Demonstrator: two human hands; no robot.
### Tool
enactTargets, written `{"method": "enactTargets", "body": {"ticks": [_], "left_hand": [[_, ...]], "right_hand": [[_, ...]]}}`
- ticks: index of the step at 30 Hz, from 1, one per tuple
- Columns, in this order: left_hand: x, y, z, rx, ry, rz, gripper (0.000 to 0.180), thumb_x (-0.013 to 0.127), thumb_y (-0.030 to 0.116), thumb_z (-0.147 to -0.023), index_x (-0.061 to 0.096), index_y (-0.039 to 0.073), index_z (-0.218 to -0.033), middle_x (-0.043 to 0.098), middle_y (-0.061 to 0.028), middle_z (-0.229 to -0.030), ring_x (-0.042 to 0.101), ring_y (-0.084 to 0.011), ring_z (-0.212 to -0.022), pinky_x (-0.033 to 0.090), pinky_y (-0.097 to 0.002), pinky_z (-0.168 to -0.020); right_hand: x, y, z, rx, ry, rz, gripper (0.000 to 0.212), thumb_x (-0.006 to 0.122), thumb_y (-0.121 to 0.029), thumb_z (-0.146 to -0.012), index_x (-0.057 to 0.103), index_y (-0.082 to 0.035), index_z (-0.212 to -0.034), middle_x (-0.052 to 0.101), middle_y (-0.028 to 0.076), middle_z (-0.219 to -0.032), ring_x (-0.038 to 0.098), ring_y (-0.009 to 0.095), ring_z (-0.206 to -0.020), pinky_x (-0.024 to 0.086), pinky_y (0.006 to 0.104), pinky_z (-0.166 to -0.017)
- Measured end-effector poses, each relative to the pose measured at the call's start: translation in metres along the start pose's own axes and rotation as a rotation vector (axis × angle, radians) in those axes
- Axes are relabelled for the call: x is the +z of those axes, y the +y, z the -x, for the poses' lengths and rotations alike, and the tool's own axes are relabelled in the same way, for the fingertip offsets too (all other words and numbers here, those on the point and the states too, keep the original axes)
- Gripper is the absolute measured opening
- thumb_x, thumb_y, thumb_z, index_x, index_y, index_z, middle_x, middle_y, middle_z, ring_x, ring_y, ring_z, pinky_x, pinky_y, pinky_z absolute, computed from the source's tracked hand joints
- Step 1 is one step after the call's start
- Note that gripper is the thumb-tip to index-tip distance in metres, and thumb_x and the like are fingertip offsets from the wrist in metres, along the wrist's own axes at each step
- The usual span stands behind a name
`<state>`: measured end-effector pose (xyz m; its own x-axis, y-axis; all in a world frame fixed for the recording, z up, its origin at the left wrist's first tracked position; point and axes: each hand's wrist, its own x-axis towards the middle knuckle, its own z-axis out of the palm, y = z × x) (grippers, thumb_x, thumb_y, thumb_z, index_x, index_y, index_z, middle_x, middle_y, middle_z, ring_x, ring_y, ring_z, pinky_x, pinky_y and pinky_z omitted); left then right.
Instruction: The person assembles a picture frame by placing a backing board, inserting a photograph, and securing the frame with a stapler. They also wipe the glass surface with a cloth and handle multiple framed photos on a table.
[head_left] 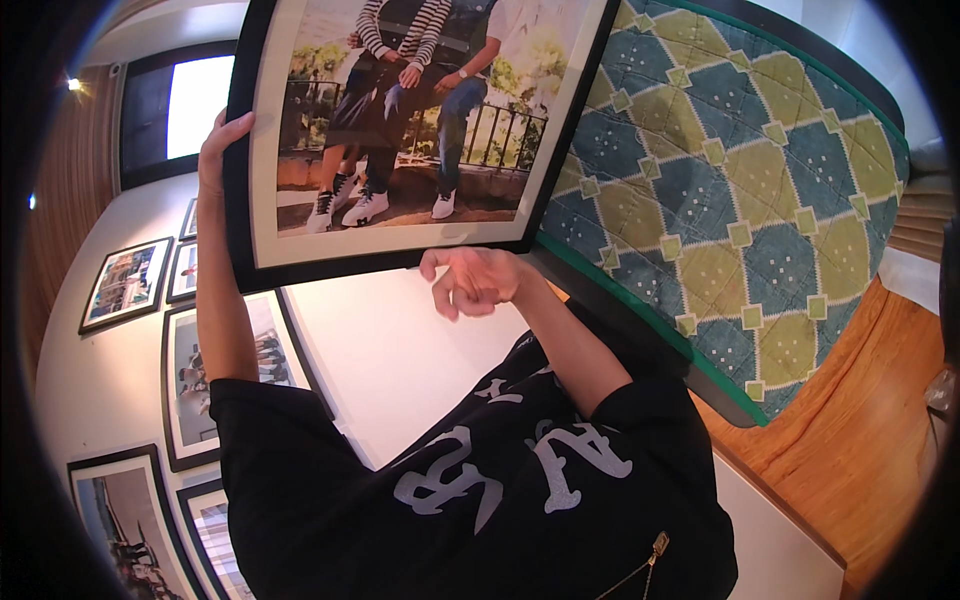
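Far left: wall frames (167, 390) contain photos (126, 286). Left hand (216, 145): clamped on the left edge of the black frame (340, 269), thumb in front. This frame, raised and tilted, contains a pale border (390, 240) and an outdoor photo (415, 110). Right hand (472, 280): fingers curled, slightly apart, at the lower edge; contact cannot be determined. Far right: patterned mattress (735, 210).

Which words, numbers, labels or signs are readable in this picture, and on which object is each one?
Black T-shirt: large grey letters, bent by folds; I leave the wording uncopied.
Held framed photo: no readable text visible.
Other framed pictures: any text is too small or blurred to read.
Gold pendant: any marking is too small to read.
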<state>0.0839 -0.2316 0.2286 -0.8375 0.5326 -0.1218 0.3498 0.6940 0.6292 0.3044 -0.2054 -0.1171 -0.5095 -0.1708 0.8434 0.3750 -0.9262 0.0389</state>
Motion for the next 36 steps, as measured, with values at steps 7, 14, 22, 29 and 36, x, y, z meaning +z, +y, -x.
{"method": "enactTargets", "body": {"ticks": [7, 14, 22, 29, 36], "left_hand": [[-0.037, -0.028, -0.023, 0.014, 0.003, -0.014, 0.03, 0.06, 0.019, -0.083, 0.066, -0.002, -0.104, 0.067, -0.0111, -0.101, 0.062, -0.0156, -0.097, 0.031, -0.031, -0.107], [0.02, 0.009, 0.008, -0.075, 0.043, 0.129, 0.034, 0.062, 0.022, -0.082, 0.064, -0.002, -0.105, 0.067, -0.0106, -0.097, 0.062, -0.0167, -0.091, 0.043, -0.03, -0.094], [-0.011, -0.009, -0.01, 0.093, 0.021, -0.111, 0.035, 0.06, 0.022, -0.084, 0.063, -0.003, -0.109, 0.067, -0.0112, -0.102, 0.061, -0.0166, -0.096, 0.038, -0.0308, -0.099], [-0.035, -0.025, -0.018, 0.293, -0.013, -0.375, 0.039, 0.06, 0.023, -0.085, 0.06, -0.003, -0.114, 0.066, -0.0113, -0.104, 0.061, -0.0172, -0.098, 0.037, -0.031, -0.1], [0.003, -0.003, 0.001, 0.051, 0.053, -0.062, 0.043, 0.064, 0.024, -0.082, 0.057, -0.002, -0.116, 0.065, -0.0108, -0.101, 0.062, -0.0178, -0.093, 0.045, -0.0307, -0.089]], "right_hand": [[-0.019, 0.021, 0.061, -0.197, 1.195, -0.199, 0.037, 0.055, -0.05, -0.092, 0.053, -0.013, -0.088, 0.058, 0.005, -0.064, 0.042, 0.008, -0.041, 0.027, 0.0188, -0.036], [-0.022, 0.026, 0.078, -0.254, 1.516, 0.203, 0.027, 0.065, -0.033, -0.088, 0.052, -0.011, -0.079, 0.051, 0.0, -0.057, 0.04, 0.007, -0.041, 0.025, 0.021, -0.037], [-0.016, 0.008, 0.035, 0.17, 0.802, 0.496, 0.018, 0.067, -0.017, -0.084, 0.053, -0.008, -0.077, 0.045, -0.002, -0.06, 0.034, 0.005, -0.043, 0.02, 0.0232, -0.039], [0.01, -0.013, 0.033, 0.125, 0.669, 0.211, 0.02, 0.063, -0.021, -0.09, 0.047, -0.009, -0.093, 0.043, 0.0, -0.061, 0.031, 0.004, -0.042, 0.019, 0.0213, -0.036], [0.013, -0.013, 0.045, 0.093, 0.665, 0.244, 0.02, 0.055, -0.029, -0.096, 0.046, -0.012, -0.09, 0.044, 0.001, -0.06, 0.03, 0.004, -0.042, 0.02, 0.0206, -0.037]]}}
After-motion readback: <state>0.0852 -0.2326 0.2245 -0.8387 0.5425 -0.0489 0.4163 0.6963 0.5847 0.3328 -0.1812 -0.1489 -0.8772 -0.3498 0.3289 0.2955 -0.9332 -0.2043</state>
